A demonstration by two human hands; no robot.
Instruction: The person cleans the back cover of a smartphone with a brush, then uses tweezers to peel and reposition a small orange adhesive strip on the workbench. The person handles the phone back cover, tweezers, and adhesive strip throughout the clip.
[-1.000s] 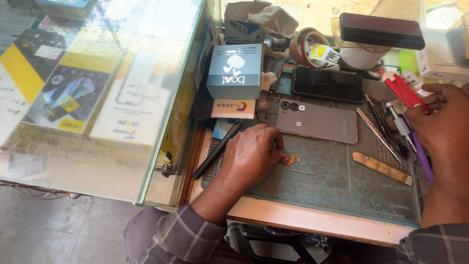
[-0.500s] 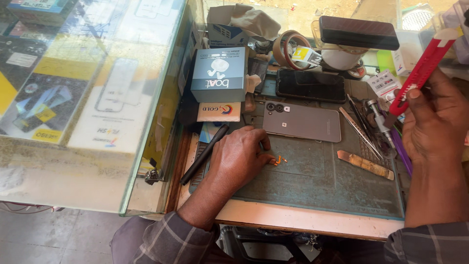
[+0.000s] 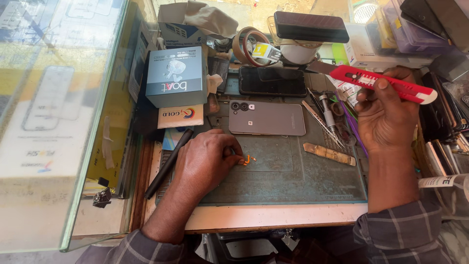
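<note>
My left hand [image 3: 207,161] rests on the dark green work mat [image 3: 293,181], its fingertips pinching a tiny orange part [image 3: 247,159] against the mat. My right hand [image 3: 386,115] is raised at the right and grips a red and white utility knife [image 3: 381,83], held level above the tools. A grey phone [image 3: 267,118] lies back up on the mat just beyond the orange part. A black phone [image 3: 272,81] lies behind it, screen up.
A grey-blue box [image 3: 177,80] stands on a small card at the mat's left. Tweezers and screwdrivers [image 3: 325,120] lie right of the grey phone, a worn wooden stick [image 3: 328,153] below them. Tape rolls [image 3: 249,46] sit at the back. A glass display case [image 3: 58,122] borders the left.
My right hand picked the red utility knife up from the tool pile, lifted it and turned it level. My left hand stayed on the orange part.
</note>
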